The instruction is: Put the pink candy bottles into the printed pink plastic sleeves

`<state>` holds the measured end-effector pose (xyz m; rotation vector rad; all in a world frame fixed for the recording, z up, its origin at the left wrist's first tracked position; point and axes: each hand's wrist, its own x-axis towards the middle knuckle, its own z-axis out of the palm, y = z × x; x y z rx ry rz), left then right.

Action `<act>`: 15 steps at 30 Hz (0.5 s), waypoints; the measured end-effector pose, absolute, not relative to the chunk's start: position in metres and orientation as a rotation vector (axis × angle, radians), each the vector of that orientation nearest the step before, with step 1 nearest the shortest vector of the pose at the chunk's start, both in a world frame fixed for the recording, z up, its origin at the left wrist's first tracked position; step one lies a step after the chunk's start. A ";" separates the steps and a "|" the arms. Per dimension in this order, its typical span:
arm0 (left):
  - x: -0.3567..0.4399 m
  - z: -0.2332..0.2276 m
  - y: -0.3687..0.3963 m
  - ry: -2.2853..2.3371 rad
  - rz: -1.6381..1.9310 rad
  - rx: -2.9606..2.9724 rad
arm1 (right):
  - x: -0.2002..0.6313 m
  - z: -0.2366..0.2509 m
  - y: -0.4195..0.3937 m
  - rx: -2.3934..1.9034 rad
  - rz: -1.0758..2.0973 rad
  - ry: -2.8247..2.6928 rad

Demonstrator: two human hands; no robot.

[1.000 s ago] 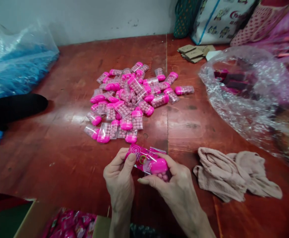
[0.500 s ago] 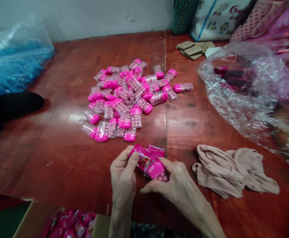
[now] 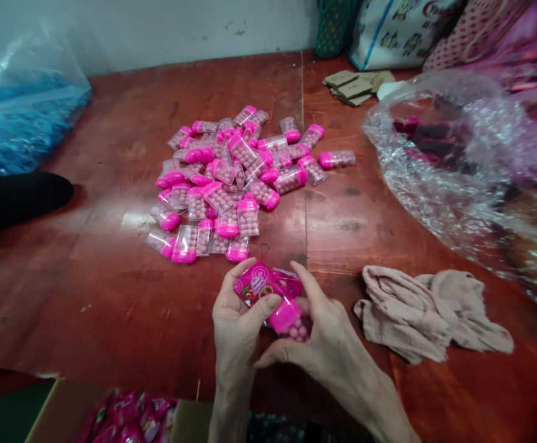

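Observation:
A small clear box of pink candy balls with a bright pink cap [image 3: 285, 315] is partly within a printed magenta wrapper [image 3: 255, 283]. My left hand [image 3: 238, 320] is closed on both, its thumb pressed at the wrapper's edge by the cap. Around the ball-filled end curves my right hand [image 3: 328, 338], its thumb and index finger spread apart; whether its other fingers touch the box is hidden. Another magenta wrapper [image 3: 289, 283] shows behind the first. Beyond my hands lies a loose pile of similar candy boxes [image 3: 219, 197].
A crumpled beige cloth [image 3: 406, 314] lies at right, below a clear plastic bag [image 3: 397, 178] with dark magenta pieces. At left are a bag of blue items [image 3: 19, 123] and a black object [image 3: 23, 200]. An open carton [image 3: 189, 421] holds magenta packets below the table edge.
My left thumb has slid along the wrapper to the cap. My right index finger has lifted off the box and spread outward. The view has shifted slightly.

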<state>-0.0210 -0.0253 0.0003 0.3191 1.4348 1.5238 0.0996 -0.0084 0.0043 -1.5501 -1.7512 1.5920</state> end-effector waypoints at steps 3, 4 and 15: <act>-0.018 0.004 -0.028 1.464 1.531 0.366 | 0.102 0.002 -0.010 -1.559 1.552 -1.797; -0.017 0.006 -0.029 1.475 1.530 0.384 | 0.103 0.001 -0.010 -1.556 1.545 -1.816; -0.015 0.003 -0.039 1.227 1.419 0.297 | 0.112 0.013 -0.014 -1.220 1.363 -1.940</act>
